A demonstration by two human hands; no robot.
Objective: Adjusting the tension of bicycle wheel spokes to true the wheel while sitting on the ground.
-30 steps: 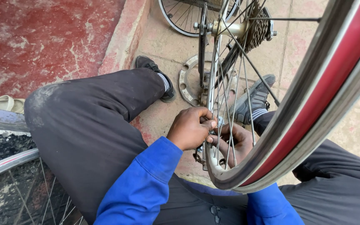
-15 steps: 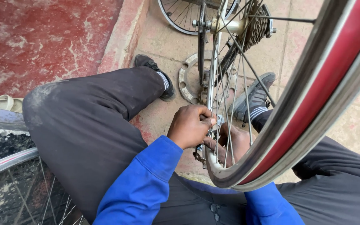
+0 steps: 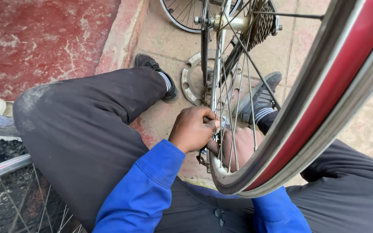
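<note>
A bicycle wheel stands upright between my knees, its silver rim (image 3: 307,108) lined in red, with thin spokes (image 3: 234,90) and a hub with a sprocket cluster (image 3: 262,21) at the top. My left hand (image 3: 191,129) is closed, its fingertips pinching a small metal tool (image 3: 203,160) on a spoke just above the low part of the rim. My right hand (image 3: 240,146) sits behind the spokes on the wheel's far side. Its thumb reaches to the left fingers and grips the spokes there; the spokes partly hide the rest of it.
My legs in dark trousers (image 3: 78,129) frame the wheel, with shoes (image 3: 152,64) on the tiled ground. A flat metal ring (image 3: 188,84) lies behind the wheel. A second wheel (image 3: 9,172) lies at lower left, a third (image 3: 180,17) at the top. A red raised floor (image 3: 35,39) is at left.
Both hands stay at the same spoke near the rim. The left hand's fingers have shifted slightly around the tool. The wheel has not visibly moved.
</note>
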